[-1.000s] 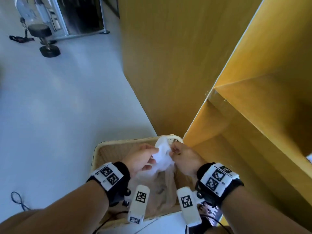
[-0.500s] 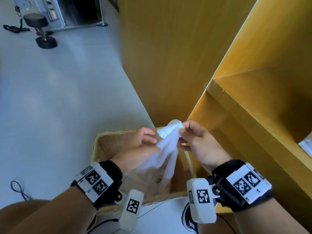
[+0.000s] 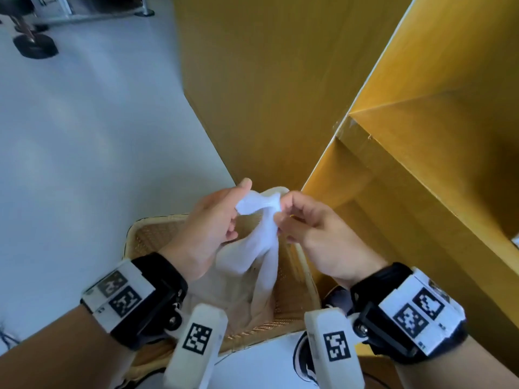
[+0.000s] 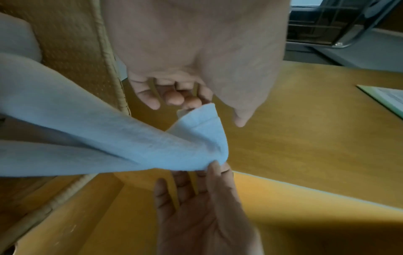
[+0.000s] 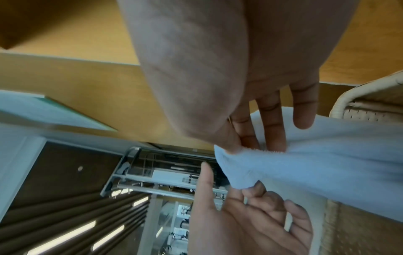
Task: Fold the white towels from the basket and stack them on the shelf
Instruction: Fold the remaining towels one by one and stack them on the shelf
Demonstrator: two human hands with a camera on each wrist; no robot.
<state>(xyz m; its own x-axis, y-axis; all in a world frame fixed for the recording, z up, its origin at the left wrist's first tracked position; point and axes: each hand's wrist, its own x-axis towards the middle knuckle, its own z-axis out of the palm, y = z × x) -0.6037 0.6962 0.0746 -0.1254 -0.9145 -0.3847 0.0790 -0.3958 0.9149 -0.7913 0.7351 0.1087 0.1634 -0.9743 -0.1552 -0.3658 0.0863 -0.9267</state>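
Note:
A white towel [image 3: 261,234] hangs bunched from both hands above a woven basket [image 3: 146,234] on the floor. My left hand [image 3: 238,203] pinches one top corner with curled fingers, thumb raised. My right hand [image 3: 282,211] pinches the neighbouring corner between thumb and fingers. The towel's lower part trails into the basket over more pale cloth. In the left wrist view the towel [image 4: 109,138] stretches between the left hand [image 4: 191,107] and the right hand [image 4: 214,165]. The right wrist view shows the towel [image 5: 305,163] held at its edge by the right hand [image 5: 235,146]. The yellow wooden shelf [image 3: 421,164] opens to the right.
The shelf unit's tall side panel [image 3: 266,80] stands just behind the basket. A white item [image 3: 515,240] lies on the shelf at the far right edge. Grey floor [image 3: 98,150] spreads to the left, with a black stool base [image 3: 35,47] far off.
Both hands have risen, drawing the towel up out of the basket. The grip has shifted from a crumpled bunch to its top corners, which are a little further apart.

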